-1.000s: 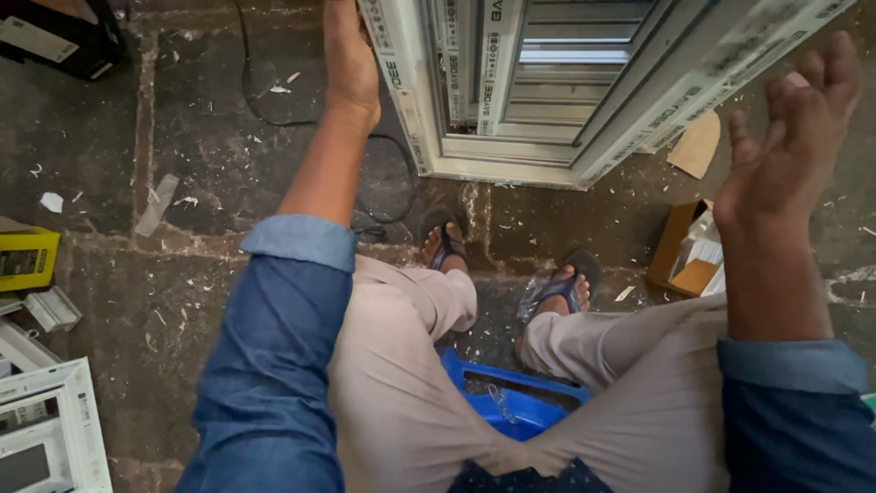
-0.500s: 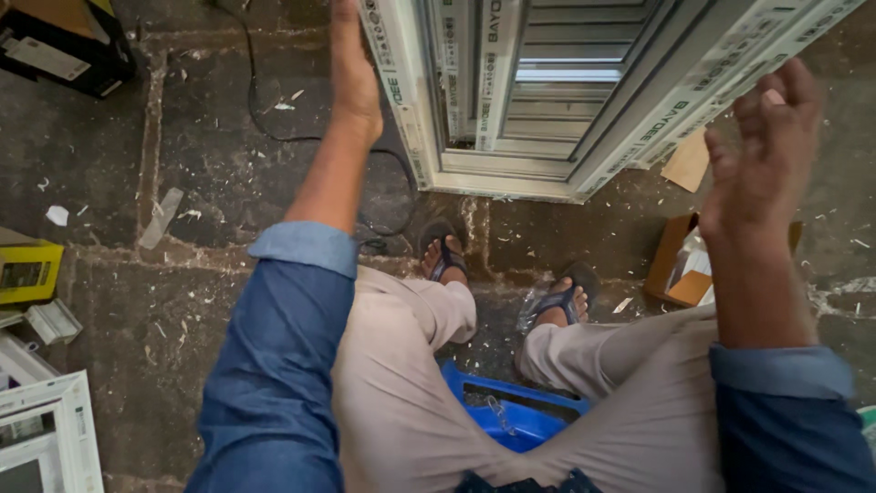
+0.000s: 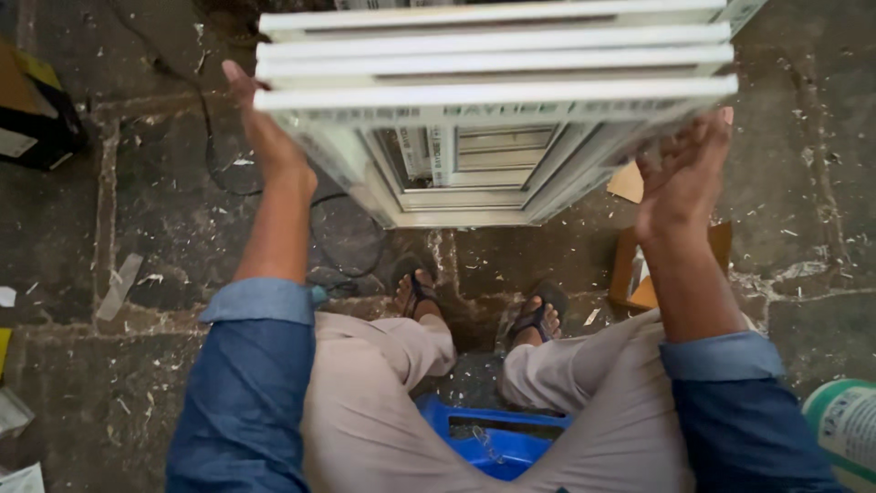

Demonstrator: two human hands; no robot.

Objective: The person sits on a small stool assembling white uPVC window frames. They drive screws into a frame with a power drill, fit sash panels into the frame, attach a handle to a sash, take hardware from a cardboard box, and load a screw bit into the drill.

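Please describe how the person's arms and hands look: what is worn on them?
Both arms wear blue denim-like sleeves, rolled up below the elbow, leaving the forearms uncovered. The left hand and right hand are bare: no gloves, and no rings or watch can be seen.

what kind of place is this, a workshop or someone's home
Most likely a window-frame workshop: both hands grip a stack of white window frames, shavings and offcuts litter the stone floor, and a black cable trails across it.
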